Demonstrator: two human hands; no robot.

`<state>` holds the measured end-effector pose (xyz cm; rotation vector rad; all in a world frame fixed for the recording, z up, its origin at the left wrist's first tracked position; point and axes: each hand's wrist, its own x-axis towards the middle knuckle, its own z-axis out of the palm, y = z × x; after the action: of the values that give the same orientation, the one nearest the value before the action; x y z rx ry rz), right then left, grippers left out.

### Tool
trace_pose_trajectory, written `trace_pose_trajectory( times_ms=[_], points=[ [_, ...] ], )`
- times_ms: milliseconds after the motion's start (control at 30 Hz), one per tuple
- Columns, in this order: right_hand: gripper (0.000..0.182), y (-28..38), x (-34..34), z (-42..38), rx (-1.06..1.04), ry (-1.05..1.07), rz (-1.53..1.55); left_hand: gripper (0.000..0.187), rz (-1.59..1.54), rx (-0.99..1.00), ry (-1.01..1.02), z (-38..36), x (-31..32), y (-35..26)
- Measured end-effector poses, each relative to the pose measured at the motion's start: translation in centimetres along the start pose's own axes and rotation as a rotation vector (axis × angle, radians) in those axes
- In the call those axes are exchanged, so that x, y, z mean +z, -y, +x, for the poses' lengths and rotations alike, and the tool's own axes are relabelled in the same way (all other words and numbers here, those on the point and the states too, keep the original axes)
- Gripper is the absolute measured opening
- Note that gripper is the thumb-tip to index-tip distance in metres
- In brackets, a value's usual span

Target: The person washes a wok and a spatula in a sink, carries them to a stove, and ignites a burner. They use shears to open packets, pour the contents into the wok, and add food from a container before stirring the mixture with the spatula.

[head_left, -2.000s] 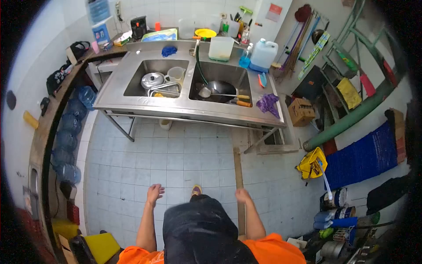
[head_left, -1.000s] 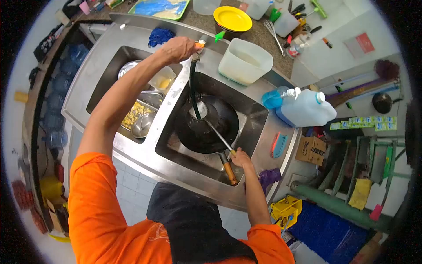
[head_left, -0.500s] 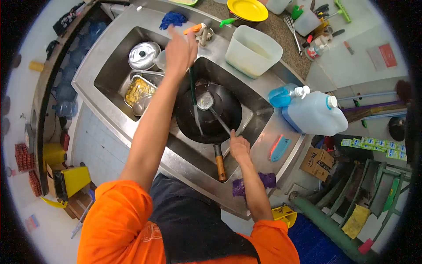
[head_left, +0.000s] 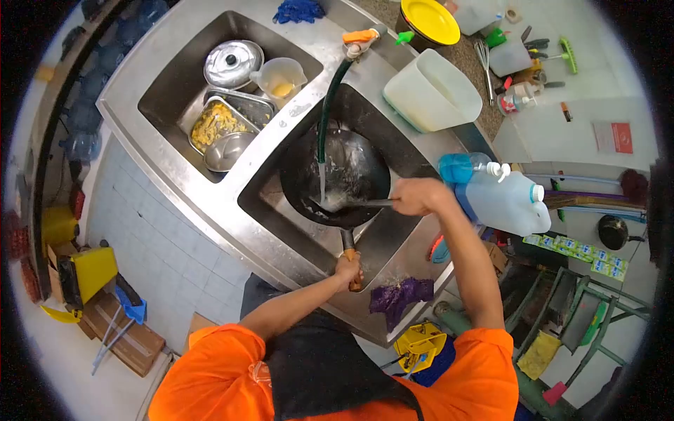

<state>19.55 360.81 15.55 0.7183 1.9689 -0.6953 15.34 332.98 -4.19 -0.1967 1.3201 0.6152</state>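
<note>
A black wok [head_left: 291, 175] with a wooden handle sits tilted in the right sink basin [head_left: 270, 235]. My left hand [head_left: 347, 272] is wrapped round the wok's handle near the basin's front edge. In my right hand [head_left: 420, 196] is the shaft of a metal ladle [head_left: 372, 203], whose bowl lies low inside the wok, partly blurred by splashing water. Above, a dark green hose [head_left: 328, 105] hangs from the orange-handled tap [head_left: 359, 38], and a stream of water [head_left: 322, 184] runs from it into the wok beside the ladle's bowl.
The left basin holds a lidded pot [head_left: 234, 63], a measuring jug [head_left: 281, 78] and a tray of yellow food scraps [head_left: 216, 128]. A white plastic tub [head_left: 432, 91], a blue-liquid jug [head_left: 502, 203] and a purple cloth [head_left: 400, 298] stand or lie around the sink.
My left hand has come down from the tap and taken hold of the wok's handle. My right hand has moved up and right, swinging the ladle lower in the wok. The view has shifted.
</note>
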Motion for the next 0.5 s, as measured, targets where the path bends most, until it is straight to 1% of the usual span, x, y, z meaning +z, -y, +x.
trace_pose_trajectory(
  times_ms=[33,100,133,167,200,233,267,300,367,400,500],
  points=[
    [0.035,0.1,0.6,0.3,0.007,0.007,0.002,0.027,0.0,-0.007,0.007,-1.7,0.1,-0.8],
    [0.034,0.2,1.6,0.7,-0.113,-0.19,0.051,0.025,-0.145,0.022,0.037,-4.9,0.4,-3.2],
    [0.032,0.3,0.3,-0.7,-0.162,-0.106,-0.014,0.025,-0.152,0.028,0.035,-5.0,-0.1,-3.4],
    [0.032,1.3,-0.4,-1.7,-0.169,-0.103,-0.019,0.026,-0.163,-0.011,0.044,-5.1,-0.7,-3.0],
    [0.031,2.2,-0.5,-2.6,-0.113,-0.067,0.011,0.027,-0.171,-0.054,0.055,-5.2,-1.2,-2.6],
    [0.03,2.9,-0.2,-3.2,-0.052,-0.034,0.04,0.027,-0.173,-0.054,0.057,-5.3,-1.3,-2.6],
    [0.029,3.2,1.4,-2.6,-0.031,-0.137,0.091,0.028,-0.147,-0.044,0.042,-5.6,-1.0,-2.7],
    [0.029,3.4,2.5,-2.5,-0.025,-0.133,0.09,0.028,-0.122,-0.035,0.027,-5.9,-0.8,-2.7],
    [0.031,3.6,2.8,-3.0,-0.04,-0.193,0.209,0.028,-0.178,-0.052,0.057,-6.2,-1.3,-2.6],
    [0.032,3.1,2.2,-3.6,-0.058,-0.081,0.164,0.027,-0.229,-0.072,0.079,-6.3,-1.6,-2.5],
    [0.033,6.2,1.2,-3.5,-0.018,-0.051,0.208,0.026,-0.215,-0.094,0.073,-8.0,-1.9,-3.7]
  ],
)
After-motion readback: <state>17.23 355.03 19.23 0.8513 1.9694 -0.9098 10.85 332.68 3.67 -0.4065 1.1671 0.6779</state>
